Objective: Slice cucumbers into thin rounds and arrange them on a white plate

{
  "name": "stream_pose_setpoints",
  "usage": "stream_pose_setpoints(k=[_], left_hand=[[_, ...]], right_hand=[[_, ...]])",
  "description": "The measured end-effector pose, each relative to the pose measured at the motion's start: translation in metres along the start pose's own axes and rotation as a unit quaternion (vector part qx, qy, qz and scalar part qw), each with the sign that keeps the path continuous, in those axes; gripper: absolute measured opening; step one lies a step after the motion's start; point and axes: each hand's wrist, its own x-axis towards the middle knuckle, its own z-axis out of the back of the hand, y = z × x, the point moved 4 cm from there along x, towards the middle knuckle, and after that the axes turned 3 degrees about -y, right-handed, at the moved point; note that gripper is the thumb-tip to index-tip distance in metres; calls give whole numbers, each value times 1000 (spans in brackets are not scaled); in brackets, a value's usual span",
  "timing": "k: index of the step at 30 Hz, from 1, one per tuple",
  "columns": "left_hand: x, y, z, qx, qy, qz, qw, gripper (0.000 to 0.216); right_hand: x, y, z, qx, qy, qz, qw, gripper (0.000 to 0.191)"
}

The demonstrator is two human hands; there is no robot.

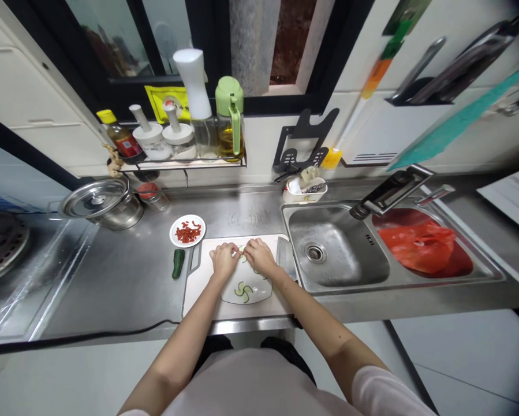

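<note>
A white plate (259, 293) with a dark rim lies on the white cutting board (197, 297). Thin cucumber slices (242, 292) form a pinwheel on its near part, and a few more show beneath my fingers at its far part. My left hand (225, 259) and my right hand (259, 255) meet over that far part, fingertips pinched together around a small cucumber slice (242, 249). Fingers partly hide the slice. Right of my right hand, a knife (286, 257) with a broad blade rests on the board's edge.
A small plate of red berries (188, 231) and a cucumber piece (178, 264) sit left of the board. The steel sink (341, 248) is at right, a red plastic bag (419, 245) in its second basin. A lidded pot (105, 202) and condiment rack (185, 164) stand behind.
</note>
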Motion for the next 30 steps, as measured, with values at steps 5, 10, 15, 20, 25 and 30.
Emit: stream_pose_setpoints(k=[5,10,15,20,25,30], left_hand=[[2,-2,-5,13,8,3,1000,17],[4,-2,-8,29,22,10,999,17],[4,-1,-10,37,27,14,999,18],[3,-1,-10,32,24,12,999,16],[3,0,-10,26,26,19,999,17],[5,0,-10,29,23,20,999,18]], right_hand=[[1,0,-1,-16,0,9,1000,24],[1,-1,-3,-10,-10,10,1000,20],[0,-2,-4,24,-44,-10,999,13],[2,-3,-7,31,-41,-17,999,14],[4,-4,-8,21,-28,-18,999,15],[5,-4,-8,14,-31,-18,999,16]])
